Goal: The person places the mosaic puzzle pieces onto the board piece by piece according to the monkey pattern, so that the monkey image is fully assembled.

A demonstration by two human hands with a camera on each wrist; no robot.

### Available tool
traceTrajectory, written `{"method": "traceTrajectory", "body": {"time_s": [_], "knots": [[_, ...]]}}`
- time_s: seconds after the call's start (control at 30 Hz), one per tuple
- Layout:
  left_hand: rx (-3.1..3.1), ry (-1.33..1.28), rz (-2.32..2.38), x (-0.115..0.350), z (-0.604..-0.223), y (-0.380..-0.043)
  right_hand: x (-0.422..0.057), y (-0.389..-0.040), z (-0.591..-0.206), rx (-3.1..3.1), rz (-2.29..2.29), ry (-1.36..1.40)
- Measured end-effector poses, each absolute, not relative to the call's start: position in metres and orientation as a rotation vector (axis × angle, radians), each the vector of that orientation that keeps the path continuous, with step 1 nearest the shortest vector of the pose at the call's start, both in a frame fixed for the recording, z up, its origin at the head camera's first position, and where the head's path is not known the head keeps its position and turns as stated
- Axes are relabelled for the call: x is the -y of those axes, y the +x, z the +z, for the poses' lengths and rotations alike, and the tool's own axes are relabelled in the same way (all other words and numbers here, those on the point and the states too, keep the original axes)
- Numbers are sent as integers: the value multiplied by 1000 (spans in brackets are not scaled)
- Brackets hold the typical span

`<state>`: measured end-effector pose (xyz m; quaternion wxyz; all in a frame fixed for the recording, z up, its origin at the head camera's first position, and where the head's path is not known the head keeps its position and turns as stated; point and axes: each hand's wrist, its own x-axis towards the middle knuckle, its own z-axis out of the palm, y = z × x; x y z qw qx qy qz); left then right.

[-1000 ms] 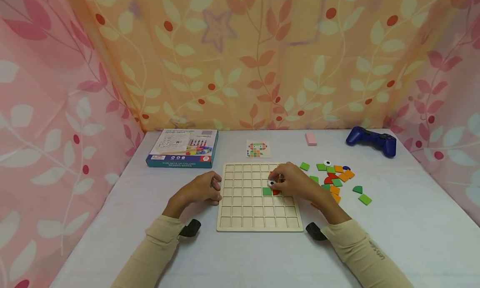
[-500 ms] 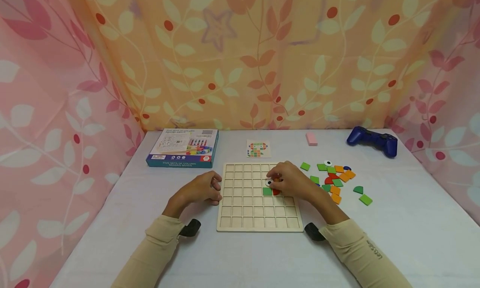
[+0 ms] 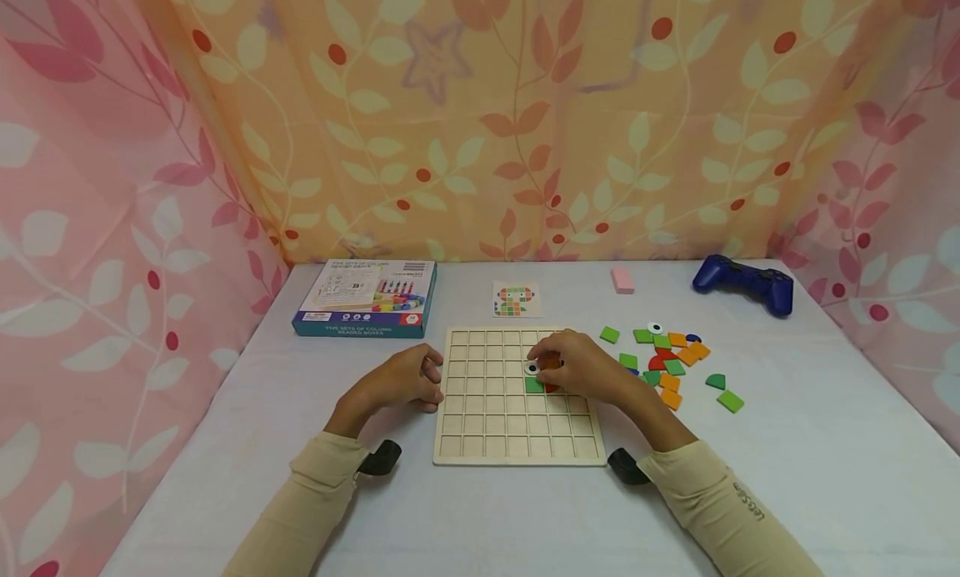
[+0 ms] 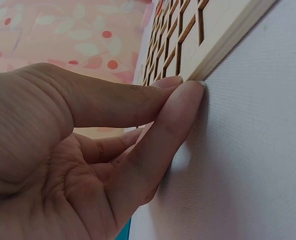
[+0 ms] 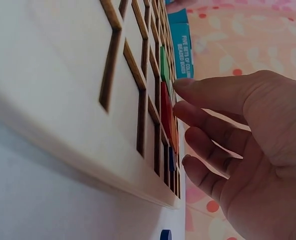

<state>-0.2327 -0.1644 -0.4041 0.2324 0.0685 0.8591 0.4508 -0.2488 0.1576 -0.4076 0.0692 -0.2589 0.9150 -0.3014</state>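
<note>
A wooden grid board (image 3: 480, 424) lies flat on the table. Thumb and index finger of my left hand (image 3: 401, 378) pinch its left edge, seen close in the left wrist view. Over the board's upper right part, my right hand (image 3: 592, 367) pinches a round white eye tile (image 3: 532, 368) with a black dot, thumb and index finger at opposite sides of it. Directly below sits a green square tile (image 3: 534, 385) in a cell, beside a partly covered red tile (image 3: 551, 388). The right wrist view also shows orange (image 5: 174, 137) and blue tiles (image 5: 171, 159) in the grid under the fingers.
Loose coloured tiles (image 3: 670, 383) lie scattered right of the board, with another eye tile (image 3: 655, 328). Behind the board are a pattern card (image 3: 517, 299), a pink block (image 3: 622, 280) and a blue game controller (image 3: 742, 285). A boxed set (image 3: 366, 298) lies back left.
My right hand has shifted slightly left with the eye tile, which now sits right above the green tile. My left hand has stayed at the board's edge.
</note>
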Motion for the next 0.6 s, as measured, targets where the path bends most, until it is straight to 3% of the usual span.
{"method": "traceTrajectory", "body": {"time_s": [0.6], "knots": [[-2364, 200, 1247, 166, -406, -233, -185, -259, -406, -2779, -967, -605]]}}
